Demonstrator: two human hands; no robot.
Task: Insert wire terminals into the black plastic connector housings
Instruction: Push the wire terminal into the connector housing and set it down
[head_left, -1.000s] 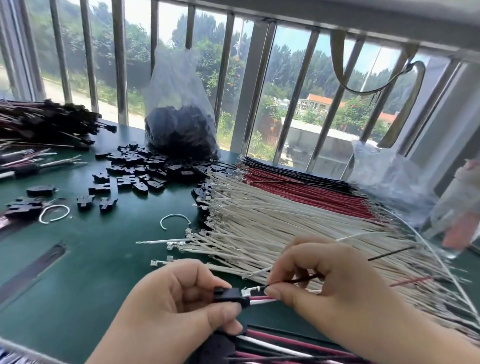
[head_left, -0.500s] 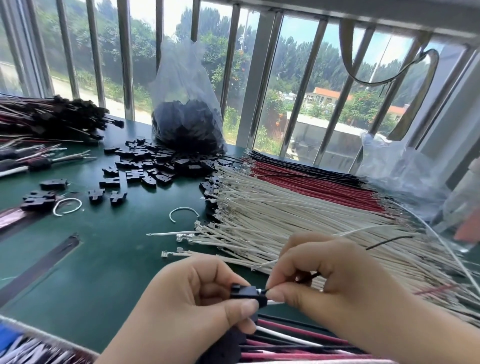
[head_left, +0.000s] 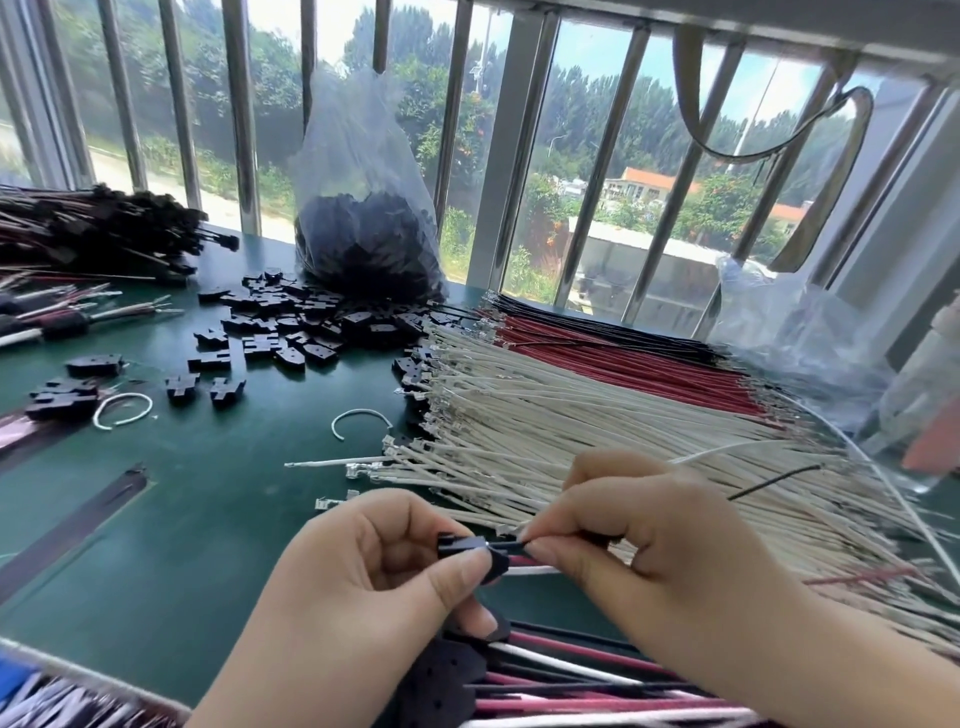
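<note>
- The green worktop (head_left: 171, 519) carries the stock: a broad fan of white wires (head_left: 597, 441) with red wires (head_left: 623, 358) and black ones behind it, their metal terminals pointing left.
- A clear bag of black housings (head_left: 363, 228) stands at the window bars, with loose housings (head_left: 291, 332) spilled in front of it and finished assemblies (head_left: 88, 228) piled at far left.
- The left hand (head_left: 363, 577) grips one black connector housing (head_left: 465, 548) between thumb and curled fingers, low in the middle of the view, above the worktop.
- The right hand (head_left: 639, 540) pinches a black wire (head_left: 774, 480) close to its end, fingertips almost touching the housing's back face.
- A white wire (head_left: 530, 570) and a red one already trail from the housing, so this looks like the last terminal of this piece going in.
- The terminal itself is hidden by the fingertips; how deep it sits I cannot tell.
- The next move calls for a straight push along the cavity until it latches, then probably a light tug to check.
</note>
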